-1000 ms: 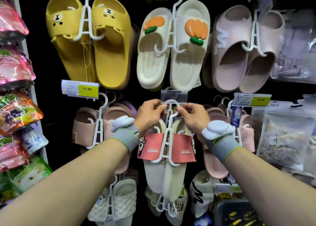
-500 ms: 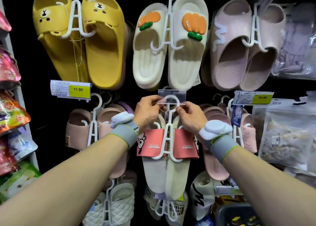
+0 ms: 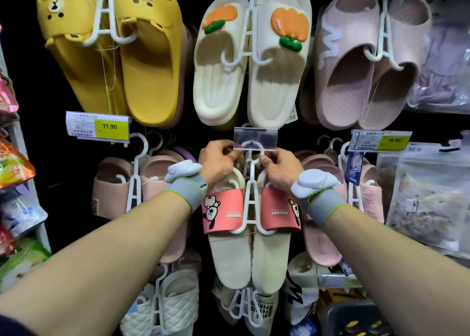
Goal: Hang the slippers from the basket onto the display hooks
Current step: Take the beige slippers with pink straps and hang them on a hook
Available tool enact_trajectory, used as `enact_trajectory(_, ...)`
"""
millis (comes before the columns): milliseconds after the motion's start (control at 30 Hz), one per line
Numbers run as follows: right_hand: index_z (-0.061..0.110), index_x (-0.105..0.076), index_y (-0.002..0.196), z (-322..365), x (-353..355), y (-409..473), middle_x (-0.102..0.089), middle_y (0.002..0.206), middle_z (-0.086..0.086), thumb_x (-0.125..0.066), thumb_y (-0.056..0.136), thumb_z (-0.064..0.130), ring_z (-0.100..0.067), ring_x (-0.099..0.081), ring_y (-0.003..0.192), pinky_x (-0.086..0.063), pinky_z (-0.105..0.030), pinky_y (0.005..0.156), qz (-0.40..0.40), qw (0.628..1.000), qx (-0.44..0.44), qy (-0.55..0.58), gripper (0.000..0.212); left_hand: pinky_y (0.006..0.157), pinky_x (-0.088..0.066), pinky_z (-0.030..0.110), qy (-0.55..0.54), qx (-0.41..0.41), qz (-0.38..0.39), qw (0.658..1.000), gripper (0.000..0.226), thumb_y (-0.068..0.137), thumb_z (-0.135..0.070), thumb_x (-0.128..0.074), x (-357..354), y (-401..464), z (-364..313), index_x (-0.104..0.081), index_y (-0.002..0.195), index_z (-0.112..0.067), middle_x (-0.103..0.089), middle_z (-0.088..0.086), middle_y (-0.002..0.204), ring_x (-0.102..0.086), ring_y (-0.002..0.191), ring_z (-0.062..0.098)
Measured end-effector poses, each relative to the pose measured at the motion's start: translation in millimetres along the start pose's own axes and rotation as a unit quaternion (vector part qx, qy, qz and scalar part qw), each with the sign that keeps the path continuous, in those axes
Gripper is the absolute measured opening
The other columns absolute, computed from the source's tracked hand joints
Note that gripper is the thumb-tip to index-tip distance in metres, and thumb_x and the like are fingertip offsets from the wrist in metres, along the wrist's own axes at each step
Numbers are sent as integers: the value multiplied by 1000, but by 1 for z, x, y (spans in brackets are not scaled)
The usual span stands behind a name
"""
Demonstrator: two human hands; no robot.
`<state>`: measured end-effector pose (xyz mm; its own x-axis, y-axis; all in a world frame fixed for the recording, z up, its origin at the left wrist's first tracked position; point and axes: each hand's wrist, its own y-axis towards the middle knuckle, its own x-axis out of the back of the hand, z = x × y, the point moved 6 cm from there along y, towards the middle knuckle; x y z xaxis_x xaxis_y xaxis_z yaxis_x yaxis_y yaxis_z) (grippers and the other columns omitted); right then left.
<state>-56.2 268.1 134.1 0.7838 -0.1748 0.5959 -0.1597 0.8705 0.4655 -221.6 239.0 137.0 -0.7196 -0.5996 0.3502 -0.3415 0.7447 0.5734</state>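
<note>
A cream pair of slippers with pink panda straps hangs on a white plastic hanger in the middle row of the display wall. My left hand and my right hand pinch the hanger's top hook from either side, right under a transparent empty label holder. The display hook itself is hidden behind the label holder and my fingers. Both wrists wear grey bands with white devices.
Yellow bear slippers, cream pumpkin slippers and pink slippers hang above. Dusty pink pairs hang left and right. White quilted slippers hang below. Price tags stick out. Packaged goods line both sides. A dark basket sits bottom right.
The view has shifted slightly right and down the wall. My hands stay at the hanger's hook and have risen a little toward the label holder.
</note>
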Motion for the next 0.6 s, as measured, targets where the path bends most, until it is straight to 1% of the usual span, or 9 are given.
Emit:
enact_trajectory(67,12,-68,107,-1,-1,0,-72,110,-8,-52,94,31,-30,-63,107,-46,-31,88,-6,1000,0,6,27,87,-54,33,4,2,-2,1000,14,89,-26,-64,0,0,0,-74,99,-24,-76,4,87,-69,89,21)
enact_trajectory(134,14,-69,105,-3,-1,0,-73,107,-7,-54,93,31,-30,-64,105,-47,-31,87,-10,1000,1,23,26,85,-53,33,5,1,-1,1000,15,89,-29,-64,-1,-1,1,-74,99,-24,-76,5,87,-69,89,22)
enact_trajectory(267,18,-70,102,-5,0,-1,-73,104,-6,-55,91,32,-30,-64,105,-48,-31,88,-16,999,-1,29,23,79,-49,28,28,3,1,1000,22,90,-36,-63,1,-5,-1,-74,100,-20,-75,3,85,-68,88,21)
enact_trajectory(367,21,-69,101,-4,4,-9,-74,102,-4,-56,90,31,-28,-65,103,-47,-28,88,-13,999,-6,40,19,75,-41,21,47,8,5,999,28,89,-41,-62,8,-12,-5,-72,101,-18,-74,-2,87,-66,87,14)
enact_trajectory(434,22,-68,100,-3,8,-15,-74,100,-2,-58,89,29,-24,-65,102,-44,-25,85,-11,999,-2,45,16,73,-39,17,43,11,3,999,31,87,-45,-63,13,-18,-6,-72,102,-19,-75,-4,88,-66,88,10)
enact_trajectory(501,24,-67,100,-1,13,-20,-73,101,-1,-60,88,29,-22,-66,101,-45,-24,82,-12,999,-3,51,15,66,-39,9,31,10,-6,999,29,86,-43,-66,20,-25,-9,-73,101,-18,-75,-6,88,-67,86,8)
enact_trajectory(534,23,-66,103,-3,14,-18,-72,103,-1,-61,88,30,-22,-65,101,-43,-23,81,-13,999,-7,47,18,62,-37,2,31,2,-9,999,27,85,-40,-68,21,-27,-10,-73,98,-17,-73,-7,87,-65,83,7)
enact_trajectory(567,21,-65,107,-1,17,-22,-71,106,-1,-61,88,31,-22,-64,102,-42,-23,81,-12,999,-17,38,23,60,-37,-1,31,-1,-8,999,24,85,-38,-69,24,-32,-11,-72,96,-17,-71,-8,85,-63,80,6)
enact_trajectory(601,20,-64,111,-1,19,-24,-70,109,-2,-61,88,32,-24,-63,105,-41,-25,83,-15,999,-20,22,26,59,-37,-2,33,-2,-9,999,23,84,-37,-70,26,-36,-12,-72,95,-17,-69,-9,84,-61,78,6)
